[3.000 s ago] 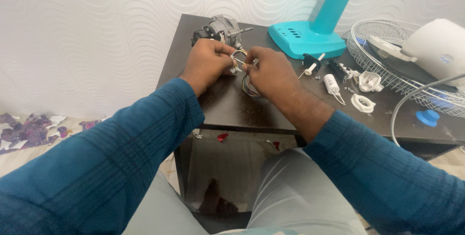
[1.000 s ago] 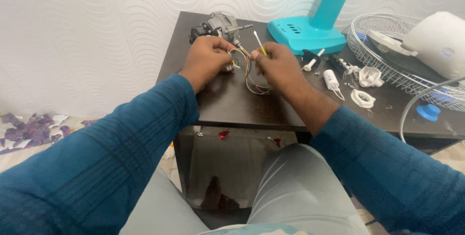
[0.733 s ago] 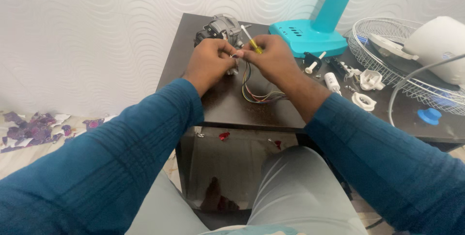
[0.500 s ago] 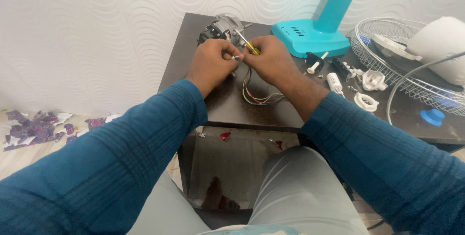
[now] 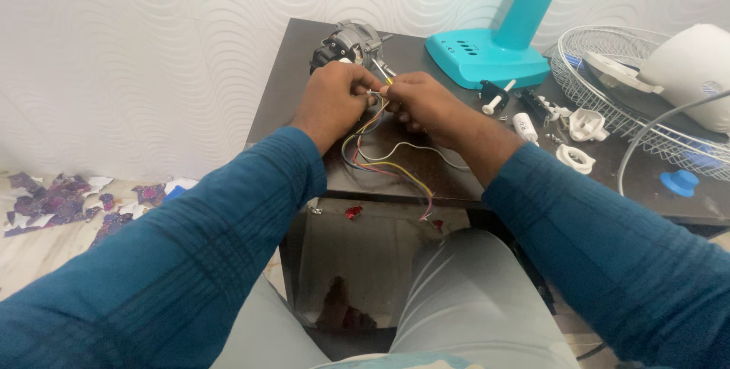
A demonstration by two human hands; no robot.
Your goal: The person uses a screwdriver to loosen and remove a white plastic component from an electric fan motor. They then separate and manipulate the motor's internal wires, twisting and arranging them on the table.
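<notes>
My left hand (image 5: 334, 97) and my right hand (image 5: 417, 100) meet over the dark table (image 5: 289, 87), both pinching a bundle of coloured wires (image 5: 388, 165) near its upper end. The wires loop down across the tabletop and hang past the front edge. A thin yellow-handled tool (image 5: 386, 77) shows between my fingers, seemingly in the right hand. Just behind my hands stands a grey fan motor (image 5: 351, 40), from which the wires appear to come. Where my fingertips touch is partly hidden.
A turquoise fan stand (image 5: 494, 49) rises at the back. To the right lie a wire fan guard (image 5: 608, 65), a white housing (image 5: 688, 68), small white plastic parts (image 5: 574, 157), a blue knob (image 5: 679, 182) and a grey cable. Torn purple scraps (image 5: 53, 201) litter the floor at left.
The coiled wires have been let out and now trail down over the table's front edge. My hands have shifted a little closer to the motor, still joined on the wire ends.
</notes>
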